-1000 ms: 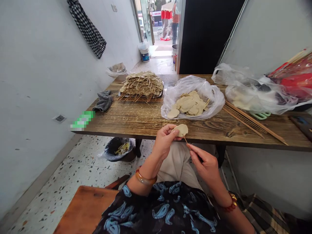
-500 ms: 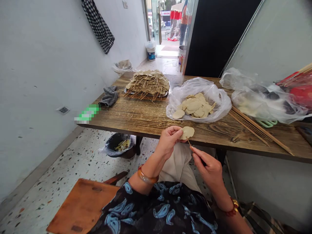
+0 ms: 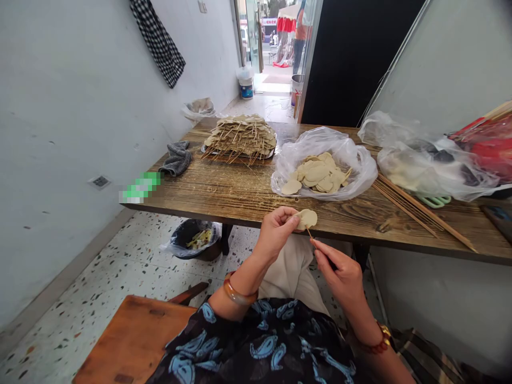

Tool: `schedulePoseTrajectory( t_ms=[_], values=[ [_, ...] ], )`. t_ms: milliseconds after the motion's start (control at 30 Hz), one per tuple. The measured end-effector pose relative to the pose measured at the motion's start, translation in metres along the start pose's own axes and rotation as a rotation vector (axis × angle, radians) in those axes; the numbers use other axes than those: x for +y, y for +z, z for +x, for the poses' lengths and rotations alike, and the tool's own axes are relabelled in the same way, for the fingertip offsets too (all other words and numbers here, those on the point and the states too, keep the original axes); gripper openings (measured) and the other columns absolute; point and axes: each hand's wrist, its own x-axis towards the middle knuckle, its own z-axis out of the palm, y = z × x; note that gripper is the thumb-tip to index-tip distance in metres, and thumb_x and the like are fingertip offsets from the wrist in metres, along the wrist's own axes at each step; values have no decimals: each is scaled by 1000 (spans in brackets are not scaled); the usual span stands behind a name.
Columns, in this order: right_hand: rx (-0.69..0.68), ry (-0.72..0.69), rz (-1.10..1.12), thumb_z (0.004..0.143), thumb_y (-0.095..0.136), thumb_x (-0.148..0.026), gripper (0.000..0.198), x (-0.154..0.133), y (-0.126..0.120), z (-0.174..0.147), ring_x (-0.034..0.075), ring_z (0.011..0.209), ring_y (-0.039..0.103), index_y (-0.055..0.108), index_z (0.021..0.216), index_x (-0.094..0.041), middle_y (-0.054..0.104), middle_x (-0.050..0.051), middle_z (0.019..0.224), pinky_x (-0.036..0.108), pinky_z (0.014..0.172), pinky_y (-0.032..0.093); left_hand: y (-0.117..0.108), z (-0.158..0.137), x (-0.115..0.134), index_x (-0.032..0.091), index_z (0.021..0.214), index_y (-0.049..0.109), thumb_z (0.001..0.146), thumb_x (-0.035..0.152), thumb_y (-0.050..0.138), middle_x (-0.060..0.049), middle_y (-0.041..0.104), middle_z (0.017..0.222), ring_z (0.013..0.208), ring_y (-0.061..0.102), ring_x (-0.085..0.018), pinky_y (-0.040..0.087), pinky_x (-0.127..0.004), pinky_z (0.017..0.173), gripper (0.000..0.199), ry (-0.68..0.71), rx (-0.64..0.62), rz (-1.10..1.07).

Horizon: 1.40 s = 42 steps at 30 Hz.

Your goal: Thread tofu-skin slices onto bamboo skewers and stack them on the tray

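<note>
Between the thumb and fingers of my left hand (image 3: 279,230) are thin, pale beige round slices (image 3: 308,218), held just over the table's front edge. My right hand (image 3: 340,269) pinches a thin wooden skewer (image 3: 311,234), whose upper end meets the lower edge of the slices. How deep it goes in I cannot tell. Behind my hands an open clear plastic bag (image 3: 360,170) holds a heap of loose slices (image 3: 318,173). To its left, skewered slices (image 3: 242,136) lie piled on a tray, with their sticks pointing toward me.
On the wooden table (image 3: 224,186), bare skewers (image 3: 424,213) lie at the right beside green handles (image 3: 434,201) and plastic bags (image 3: 436,160). A grey cloth (image 3: 176,159) is at the left. Below stand a lined bin (image 3: 196,240) and a wooden stool (image 3: 132,336).
The view has shifted slightly. Both hands keep the same hold, with the skewer still at the lower edge of the slices.
</note>
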Motion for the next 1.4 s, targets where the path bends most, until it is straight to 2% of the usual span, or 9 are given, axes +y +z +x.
schedulePoseTrajectory(
  t_ms=[133,367,633,800,900,1000,1133,1300,1400],
  values=[
    [-6,8,12,91,52,-24,29,-2,-1,0,20,87,71,69,114,-24,74,5,105,34,79,58,-3,1,0,14,78,65,69,32,73,-1,64,71,63,58,-10,49,-23,65,22,53,-10,82],
    [-37,20,28,90,53,-23,28,-2,-3,1,20,90,71,71,112,-23,74,5,104,32,80,57,-13,6,-6,15,80,65,75,27,65,-2,62,73,67,54,-11,42,-21,62,13,202,-12,390],
    [-54,34,33,91,53,-23,27,3,-2,1,20,95,70,70,111,-19,73,6,107,31,86,54,-11,4,-4,16,76,61,77,20,59,1,59,72,66,52,-10,39,-22,63,4,303,-7,626],
    [5,81,55,90,53,-26,26,2,3,3,21,92,69,71,108,-18,74,7,104,32,84,53,-5,-2,-8,16,75,61,76,23,63,1,59,68,63,51,-10,38,-21,61,8,199,-87,504],
    [20,167,74,90,53,-29,25,-2,2,6,19,76,69,72,101,-18,75,6,89,29,73,54,-3,-4,-10,15,83,62,75,29,67,0,62,74,68,54,-10,40,-21,64,17,106,-103,298],
    [15,237,107,90,54,-32,24,-6,1,8,15,58,62,72,95,-18,70,2,70,25,58,49,-2,-4,-12,15,95,65,74,34,70,-3,66,87,77,57,-12,42,-23,71,28,20,-116,146],
    [-11,263,153,89,54,-34,24,-9,3,8,13,53,57,72,90,-17,66,0,65,24,53,45,-2,-2,-13,13,83,68,74,38,69,-2,61,74,68,50,-11,38,-22,66,27,1,-140,171],
    [-28,269,178,88,54,-34,24,-7,7,2,14,56,58,73,90,-18,67,1,66,24,54,44,-5,3,-9,14,75,66,76,41,66,1,55,67,63,43,-9,33,-22,59,27,38,-42,210],
    [-12,272,186,88,54,-34,25,-5,9,-2,14,56,57,73,90,-19,67,1,67,24,54,44,-4,3,-6,14,71,64,75,43,67,2,53,64,61,42,-9,32,-22,58,29,38,-34,212]
  ],
)
